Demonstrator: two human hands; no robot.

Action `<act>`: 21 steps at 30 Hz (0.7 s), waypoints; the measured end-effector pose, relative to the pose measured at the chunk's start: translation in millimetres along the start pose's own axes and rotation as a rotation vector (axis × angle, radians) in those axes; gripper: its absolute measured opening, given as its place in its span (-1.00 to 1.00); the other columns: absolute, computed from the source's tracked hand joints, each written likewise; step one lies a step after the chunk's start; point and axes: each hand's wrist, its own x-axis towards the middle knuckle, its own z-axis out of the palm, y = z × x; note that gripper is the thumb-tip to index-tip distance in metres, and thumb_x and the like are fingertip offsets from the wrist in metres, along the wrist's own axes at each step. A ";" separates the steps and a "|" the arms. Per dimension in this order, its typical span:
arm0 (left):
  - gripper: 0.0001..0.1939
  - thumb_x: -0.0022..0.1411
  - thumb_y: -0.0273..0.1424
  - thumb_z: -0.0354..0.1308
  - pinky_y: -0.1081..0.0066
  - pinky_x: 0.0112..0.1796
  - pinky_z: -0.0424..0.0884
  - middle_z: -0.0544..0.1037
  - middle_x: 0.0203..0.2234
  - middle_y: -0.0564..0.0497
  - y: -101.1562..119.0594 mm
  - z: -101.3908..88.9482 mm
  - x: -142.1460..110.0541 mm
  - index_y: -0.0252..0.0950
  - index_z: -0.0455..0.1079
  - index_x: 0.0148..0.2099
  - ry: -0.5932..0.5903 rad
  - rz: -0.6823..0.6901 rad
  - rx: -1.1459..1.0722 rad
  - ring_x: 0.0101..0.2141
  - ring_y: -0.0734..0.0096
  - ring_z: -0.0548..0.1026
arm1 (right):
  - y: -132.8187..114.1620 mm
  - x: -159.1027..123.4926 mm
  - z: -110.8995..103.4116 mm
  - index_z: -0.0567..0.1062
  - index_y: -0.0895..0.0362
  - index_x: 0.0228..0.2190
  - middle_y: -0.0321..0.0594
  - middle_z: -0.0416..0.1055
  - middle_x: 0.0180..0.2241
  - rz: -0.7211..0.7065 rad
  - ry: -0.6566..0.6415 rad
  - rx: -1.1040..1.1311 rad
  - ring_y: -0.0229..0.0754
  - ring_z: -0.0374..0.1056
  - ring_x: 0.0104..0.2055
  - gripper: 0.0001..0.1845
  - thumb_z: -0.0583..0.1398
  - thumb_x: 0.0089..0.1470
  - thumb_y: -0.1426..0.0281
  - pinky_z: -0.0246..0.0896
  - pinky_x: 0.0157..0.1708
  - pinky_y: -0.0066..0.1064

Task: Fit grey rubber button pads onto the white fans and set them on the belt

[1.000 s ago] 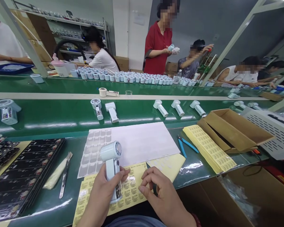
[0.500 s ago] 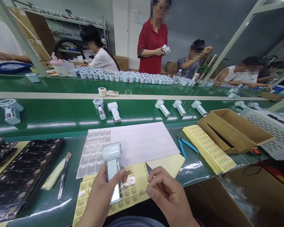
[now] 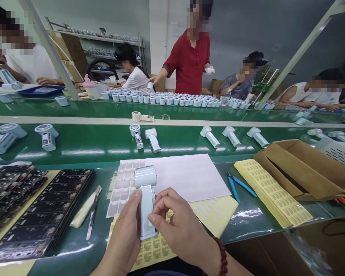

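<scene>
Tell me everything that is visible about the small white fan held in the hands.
The handheld fan looks like pale, glossy plastic: a short round head on top and a straight flat handle below. It is held nearly upright, head away from the person, over a yellow sticker sheet on the green table. The left hand grips the handle from the left side. The right hand touches the handle with thumb and forefinger. No grille or blades show from here.

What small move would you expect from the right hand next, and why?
Probably pressing its fingertips down along the handle of the handheld fan: the left hand grips that fan upright, and the right hand already pinches against the handle, above the yellow label sheet.
</scene>
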 end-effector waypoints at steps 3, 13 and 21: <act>-0.77 0.24 -0.40 0.24 0.40 -0.03 0.44 0.63 -0.08 -0.06 4.8 4.2 -3.0 -0.26 0.53 -0.05 0.002 -0.007 0.044 -0.04 0.27 0.55 | 0.2 2.4 1.7 0.42 0.10 -0.50 -0.32 0.29 -0.27 -0.002 -0.007 -0.054 -0.33 0.31 -0.39 -0.85 0.22 0.07 0.53 0.27 -0.36 -0.45; -0.65 0.19 -0.40 0.28 0.29 -0.05 0.49 0.63 -0.14 -0.07 14.0 5.5 1.9 -0.25 0.51 0.05 -0.171 -0.069 0.026 -0.09 0.18 0.57 | 6.3 17.0 2.4 0.35 0.10 -0.48 -0.26 0.27 -0.26 -0.115 0.028 -0.085 -0.25 0.30 -0.32 -0.85 0.18 0.07 0.53 0.23 -0.37 -0.42; -0.43 -0.09 -0.56 0.42 0.33 -0.18 0.51 0.63 -0.16 -0.12 41.3 13.7 10.5 -0.26 0.50 0.04 -0.489 -0.036 0.100 -0.11 0.09 0.58 | 0.7 55.4 -7.4 0.37 0.10 -0.47 -0.17 0.35 -0.21 -0.029 0.069 0.156 -0.22 0.38 -0.30 -0.73 0.18 0.11 0.17 0.20 -0.56 -0.49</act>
